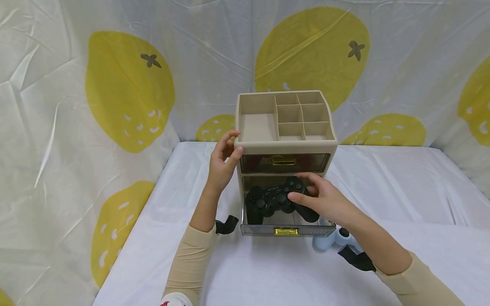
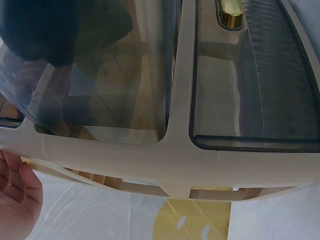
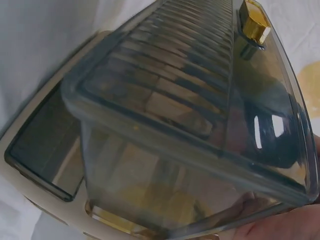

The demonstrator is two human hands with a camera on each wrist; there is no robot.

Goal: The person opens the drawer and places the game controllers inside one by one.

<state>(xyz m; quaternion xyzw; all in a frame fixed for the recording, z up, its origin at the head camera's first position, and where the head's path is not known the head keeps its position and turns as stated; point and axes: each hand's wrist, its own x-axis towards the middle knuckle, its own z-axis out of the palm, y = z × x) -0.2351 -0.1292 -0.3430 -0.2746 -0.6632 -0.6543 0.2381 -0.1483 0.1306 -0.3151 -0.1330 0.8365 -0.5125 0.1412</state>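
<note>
A beige desktop organizer (image 1: 285, 146) has its clear lower drawer (image 1: 264, 230) pulled out, with a gold handle (image 1: 286, 231) on the front. Inside that drawer lies a black Sony game controller (image 1: 269, 197), its left end low and its right end raised. My right hand (image 1: 325, 197) holds the controller's right grip, thumb over the face and fingers at the upper edge. My left hand (image 1: 223, 163) grips the organizer's upper left front corner, thumb on the front and fingers along the side. In the left wrist view, fingertips (image 2: 31, 175) lie right by the frame.
The upper drawer (image 1: 262, 163) is closed. Several divided compartments (image 1: 289, 114) make up the organizer's top. A light blue rounded object with a black knob (image 1: 344, 232) lies under the open drawer's right corner, partly hidden. A lemon-print cloth (image 1: 214, 55) hangs behind the white-covered table (image 1: 402, 182).
</note>
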